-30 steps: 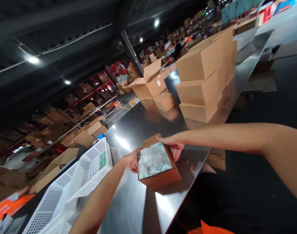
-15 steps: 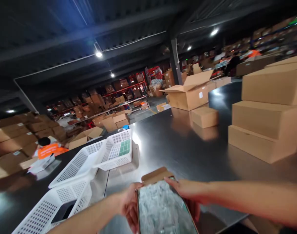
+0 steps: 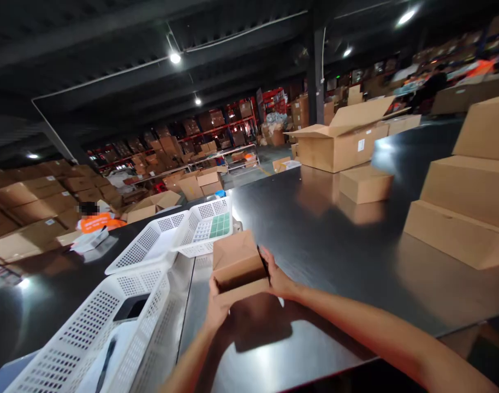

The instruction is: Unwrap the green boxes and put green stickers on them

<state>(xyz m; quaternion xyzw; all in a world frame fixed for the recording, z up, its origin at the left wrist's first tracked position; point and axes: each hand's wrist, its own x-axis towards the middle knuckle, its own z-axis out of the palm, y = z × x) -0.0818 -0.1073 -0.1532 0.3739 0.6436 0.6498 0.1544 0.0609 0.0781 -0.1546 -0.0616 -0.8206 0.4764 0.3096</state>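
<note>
Here both hands are on a small cardboard box (image 3: 239, 267) that sits low in the middle of the dark, glossy worktop (image 3: 339, 240), its shadow just under it. The left hand (image 3: 217, 307) cups the box's near left corner, fingers curled against the cardboard; the right hand (image 3: 276, 275) presses flat on the right side, fingers spread along the wall. Each hand grips the box and nothing else. The top flap lies folded down over the opening, with a dark gap showing along the near edge, so the box looks closed but not sealed: no tape or label is visible on it, and whether the flap is tucked in cannot be told.

At ten o'clock from the box, just beside it, stand white perforated baskets (image 3: 159, 256), one holding a green-squared sheet; a nearer basket (image 3: 89, 333) at eight o'clock carries a dark flat object. Well apart, at two o'clock, lie a small closed carton (image 3: 366, 184) and beyond it a large open carton (image 3: 339, 143). A stack of closed cartons (image 3: 466, 202) rises at three o'clock. At nine o'clock, far off, a person in orange (image 3: 96, 221) works among more boxes.
</note>
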